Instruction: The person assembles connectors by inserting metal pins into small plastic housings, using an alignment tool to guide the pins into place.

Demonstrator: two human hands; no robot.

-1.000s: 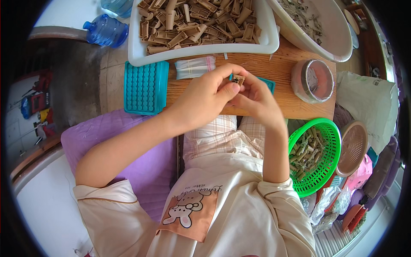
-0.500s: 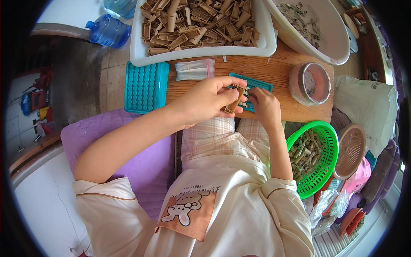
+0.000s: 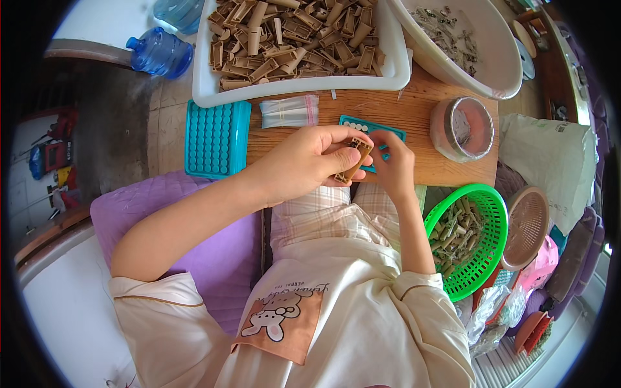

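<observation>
My left hand [image 3: 309,160] is closed around a brown plastic casing [image 3: 354,160], narrow and trough-shaped, its hollow side facing up. Against the casing's far right edge is my right hand [image 3: 392,161], fingertips drawn together; whatever they pinch is hidden. Beneath both hands lies a small teal tray [image 3: 395,134] with small round white pieces [image 3: 353,125] along its far part. Some of its round pockets show between my hands, and the rest of it is covered.
A white bin [image 3: 304,83] of brown casings stands at the back, beside a cream basin [image 3: 508,84] of small parts. On the wooden table [image 3: 420,165] are a teal pocketed tray [image 3: 217,139], plastic bags [image 3: 289,111] and a clear tub [image 3: 462,128]. A green basket [image 3: 497,223] sits right.
My right hand has risen from the small tray to the casing in my left hand. The casing has tilted a little, and the whole view has shifted slightly.
</observation>
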